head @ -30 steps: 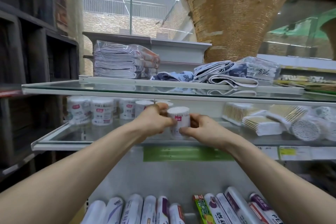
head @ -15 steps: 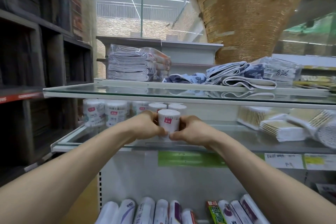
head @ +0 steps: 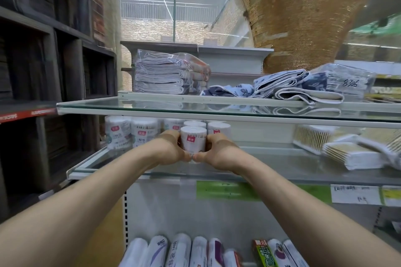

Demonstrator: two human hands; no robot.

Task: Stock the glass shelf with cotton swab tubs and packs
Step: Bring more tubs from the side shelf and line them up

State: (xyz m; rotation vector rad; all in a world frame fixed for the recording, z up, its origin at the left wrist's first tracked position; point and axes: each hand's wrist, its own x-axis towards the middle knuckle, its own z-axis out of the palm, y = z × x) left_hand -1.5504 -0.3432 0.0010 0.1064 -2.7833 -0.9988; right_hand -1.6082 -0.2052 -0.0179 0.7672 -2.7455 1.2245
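Hands closer together than half second ago, thumbs now almost meeting at front of tub. My left hand (head: 171, 147) and right hand (head: 219, 149) cup cotton swab tub (head: 193, 140) from both sides, fingers curled round it. Tub upright at glass shelf (head: 271, 165), base hidden behind thumbs. Two more tubs (head: 218, 129) just behind. Bigger tubs (head: 144, 134) left; flat swab packs (head: 312, 138) well right.
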